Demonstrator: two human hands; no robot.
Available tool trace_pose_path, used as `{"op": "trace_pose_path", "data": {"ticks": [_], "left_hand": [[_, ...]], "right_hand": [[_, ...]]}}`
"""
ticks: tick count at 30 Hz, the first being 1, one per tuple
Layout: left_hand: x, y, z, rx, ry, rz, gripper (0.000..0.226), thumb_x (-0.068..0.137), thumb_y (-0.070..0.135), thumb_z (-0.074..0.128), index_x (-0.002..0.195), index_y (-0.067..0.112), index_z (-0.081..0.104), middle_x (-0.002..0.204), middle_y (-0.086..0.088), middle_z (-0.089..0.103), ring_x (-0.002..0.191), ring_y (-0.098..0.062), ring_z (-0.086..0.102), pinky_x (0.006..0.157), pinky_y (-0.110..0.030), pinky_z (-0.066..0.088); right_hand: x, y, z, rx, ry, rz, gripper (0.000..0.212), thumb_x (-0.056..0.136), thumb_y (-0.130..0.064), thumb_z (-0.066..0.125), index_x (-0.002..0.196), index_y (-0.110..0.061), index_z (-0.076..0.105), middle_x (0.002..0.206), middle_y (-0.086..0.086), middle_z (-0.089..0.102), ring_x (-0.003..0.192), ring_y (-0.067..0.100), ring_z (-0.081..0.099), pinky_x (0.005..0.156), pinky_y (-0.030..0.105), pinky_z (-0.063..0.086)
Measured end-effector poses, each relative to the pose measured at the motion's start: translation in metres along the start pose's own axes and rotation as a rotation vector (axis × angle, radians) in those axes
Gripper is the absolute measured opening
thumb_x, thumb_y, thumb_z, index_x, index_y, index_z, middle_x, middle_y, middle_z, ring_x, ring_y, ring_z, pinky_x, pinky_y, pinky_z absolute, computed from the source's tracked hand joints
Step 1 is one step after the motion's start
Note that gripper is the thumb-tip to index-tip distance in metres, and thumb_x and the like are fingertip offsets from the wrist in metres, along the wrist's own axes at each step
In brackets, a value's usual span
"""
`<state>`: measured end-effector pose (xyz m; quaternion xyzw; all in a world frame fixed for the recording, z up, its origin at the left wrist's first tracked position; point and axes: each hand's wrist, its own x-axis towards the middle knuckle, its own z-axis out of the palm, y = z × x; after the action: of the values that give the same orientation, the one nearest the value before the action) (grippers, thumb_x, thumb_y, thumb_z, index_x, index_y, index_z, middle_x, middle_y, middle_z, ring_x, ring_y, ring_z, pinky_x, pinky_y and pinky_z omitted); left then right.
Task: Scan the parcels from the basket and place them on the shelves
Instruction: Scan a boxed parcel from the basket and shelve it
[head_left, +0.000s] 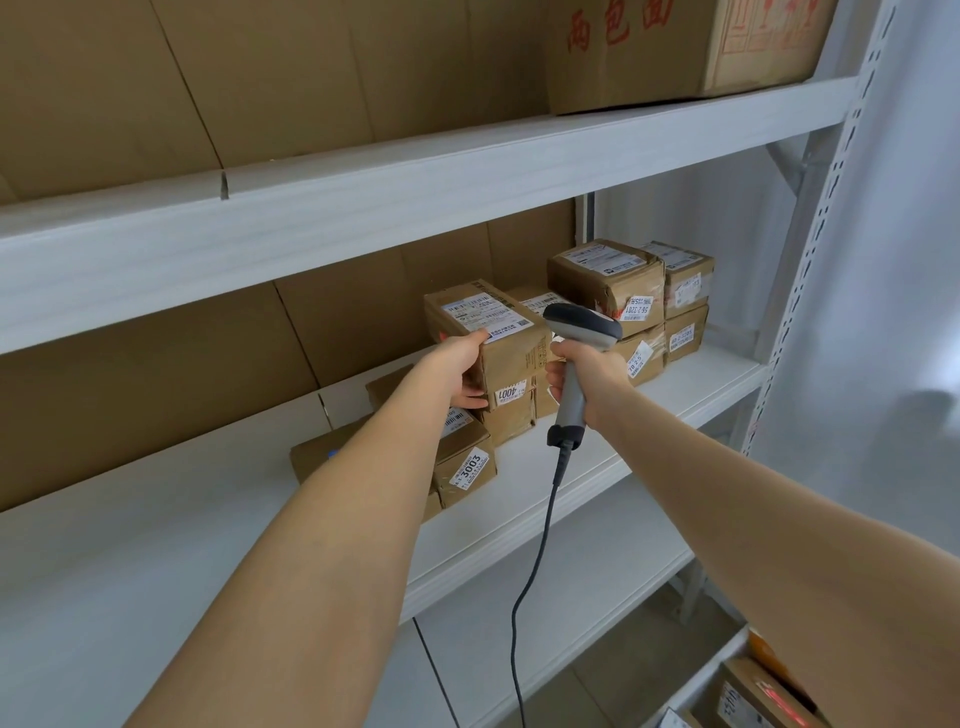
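Note:
My left hand (460, 371) grips a brown cardboard parcel (511, 345) with a white shipping label on top and a "4001" sticker on its front. The parcel sits on top of another box on the middle white shelf (156, 545). My right hand (584, 371) holds the grey handle of a corded barcode scanner (582, 325), its dark head just right of the parcel. A parcel marked "3003" (465, 467) lies lower on the shelf, under my left forearm. The basket (748, 691) shows at the bottom right with parcels inside.
Stacked labelled parcels (631, 296) fill the shelf's right end. A large carton with red print (675, 47) stands on the upper shelf (415, 192). Cardboard sheets line the back. The scanner cable (524, 597) hangs down in front of the lower shelf. White curtain at right.

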<state>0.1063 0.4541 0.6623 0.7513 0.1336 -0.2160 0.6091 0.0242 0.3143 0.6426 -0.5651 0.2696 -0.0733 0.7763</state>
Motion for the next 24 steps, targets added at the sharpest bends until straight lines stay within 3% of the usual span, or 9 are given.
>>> {"op": "trace_pose_path", "data": {"ticks": [5, 10, 15, 19, 24], "left_hand": [[-0.001, 0.001, -0.007, -0.107, 0.051, 0.048, 0.053, 0.090, 0.041, 0.060, 0.134, 0.020, 0.039, 0.122, -0.015, 0.051, 0.110, -0.031, 0.054, 0.079, -0.042, 0.059], [-0.007, -0.006, -0.038, -0.204, 0.138, 0.114, 0.041, 0.096, 0.041, 0.050, 0.129, 0.017, 0.044, 0.117, -0.012, 0.050, 0.104, -0.028, 0.052, 0.076, -0.038, 0.058], [-0.011, -0.029, -0.078, -0.208, 0.281, 0.034, 0.047, 0.095, 0.045, 0.045, 0.134, 0.020, 0.040, 0.127, -0.013, 0.049, 0.114, -0.031, 0.050, 0.054, -0.037, 0.055], [-0.013, -0.053, -0.078, -0.174, 0.240, -0.029, 0.044, 0.096, 0.043, 0.046, 0.134, 0.023, 0.038, 0.126, -0.014, 0.049, 0.115, -0.031, 0.050, 0.071, -0.042, 0.058], [-0.010, -0.068, -0.066, -0.127, 0.175, -0.066, 0.042, 0.098, 0.036, 0.046, 0.135, 0.021, 0.037, 0.122, -0.012, 0.047, 0.118, -0.033, 0.046, 0.085, -0.047, 0.055]], "right_hand": [[-0.001, -0.002, 0.000, -0.003, -0.004, -0.010, 0.012, 0.087, -0.015, 0.068, 0.086, -0.010, 0.056, 0.078, 0.010, 0.064, 0.062, 0.017, 0.059, 0.080, 0.034, 0.056], [-0.005, -0.004, 0.011, -0.014, -0.009, -0.012, 0.020, 0.087, -0.020, 0.069, 0.100, -0.010, 0.058, 0.084, 0.009, 0.066, 0.066, 0.017, 0.060, 0.079, 0.033, 0.056], [-0.021, 0.008, 0.037, -0.014, -0.068, 0.021, 0.017, 0.089, -0.020, 0.068, 0.086, -0.013, 0.053, 0.070, 0.005, 0.062, 0.057, 0.012, 0.057, 0.070, 0.026, 0.055], [-0.031, 0.022, 0.050, -0.039, -0.074, 0.039, 0.016, 0.089, -0.020, 0.068, 0.084, -0.012, 0.054, 0.070, 0.005, 0.063, 0.055, 0.012, 0.057, 0.055, 0.022, 0.051], [-0.036, 0.033, 0.053, -0.031, -0.068, 0.045, 0.017, 0.087, -0.018, 0.069, 0.080, -0.011, 0.055, 0.069, 0.006, 0.062, 0.056, 0.014, 0.057, 0.059, 0.024, 0.053]]}}
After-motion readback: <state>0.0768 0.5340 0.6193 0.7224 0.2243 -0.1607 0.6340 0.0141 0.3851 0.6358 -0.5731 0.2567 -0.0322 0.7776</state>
